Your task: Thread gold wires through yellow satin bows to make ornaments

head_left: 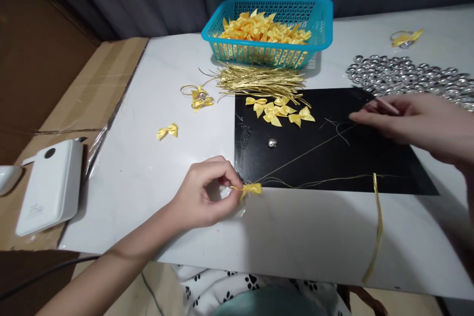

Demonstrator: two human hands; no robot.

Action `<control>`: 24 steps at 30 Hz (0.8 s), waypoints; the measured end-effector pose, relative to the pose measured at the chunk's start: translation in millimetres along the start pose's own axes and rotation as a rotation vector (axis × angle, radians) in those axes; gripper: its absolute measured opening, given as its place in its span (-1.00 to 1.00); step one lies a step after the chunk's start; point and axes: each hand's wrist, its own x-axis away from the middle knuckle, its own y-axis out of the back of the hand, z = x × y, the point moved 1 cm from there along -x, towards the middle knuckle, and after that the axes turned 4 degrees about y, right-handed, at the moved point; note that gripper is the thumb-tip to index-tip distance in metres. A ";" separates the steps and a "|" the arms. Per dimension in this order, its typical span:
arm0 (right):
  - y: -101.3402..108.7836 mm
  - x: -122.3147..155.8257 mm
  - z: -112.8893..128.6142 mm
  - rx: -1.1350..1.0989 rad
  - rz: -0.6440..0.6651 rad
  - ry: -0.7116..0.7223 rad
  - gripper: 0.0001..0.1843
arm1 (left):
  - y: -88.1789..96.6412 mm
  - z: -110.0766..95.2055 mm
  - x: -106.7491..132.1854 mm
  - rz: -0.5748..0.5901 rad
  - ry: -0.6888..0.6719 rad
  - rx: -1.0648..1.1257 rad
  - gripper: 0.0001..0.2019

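My left hand (207, 192) pinches a small yellow ribbon bow (252, 188) between thumb and fingertips, at the left front corner of a black mat (326, 158). A thin thread (303, 152) runs taut from the bow up to my right hand (418, 121), whose fingers are closed on it. A slim pinkish thing (387, 105) shows between the right thumb and forefinger; its kind is unclear. On the mat lie a silver heart-shaped bead (272, 143), several loose yellow bows (273, 113) and short thread ends (342, 133). Another fine strand trails rightward from the bow.
Behind the mat are a bundle of gold cords (259, 80) and a blue basket (322, 24) of yellow bows. Silver beads (403, 71) spread at right. Finished-looking bow pieces (202, 98) and a white power bank (52, 182) lie left; a gold strip (378, 227) lies front right.
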 end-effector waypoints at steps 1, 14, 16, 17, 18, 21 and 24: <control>-2.7 1.4 2.2 0.031 -0.046 0.017 -0.77 | -0.2 0.6 0.2 0.000 0.020 0.013 -0.88; -97.4 87.2 73.3 -0.375 0.532 0.505 -0.78 | -6.4 0.5 -1.0 0.015 0.208 0.171 -0.87; -100.2 85.9 72.7 -0.315 0.490 0.559 -0.74 | -7.7 0.7 -0.7 0.042 0.249 0.231 -0.87; -100.4 84.6 71.7 -0.285 0.476 0.563 -0.74 | -8.2 0.5 -0.7 0.053 0.273 0.266 -0.86; -100.2 83.2 70.5 -0.260 0.473 0.553 -0.75 | -8.5 0.2 -0.9 0.062 0.307 0.301 -0.86; -96.6 78.6 66.4 -0.282 0.430 0.517 -0.76 | -8.4 -1.4 -2.1 0.078 0.445 0.366 -0.84; -87.5 72.2 62.7 -0.415 0.310 0.423 -0.77 | -7.6 -2.4 -3.8 0.075 0.541 0.355 -0.82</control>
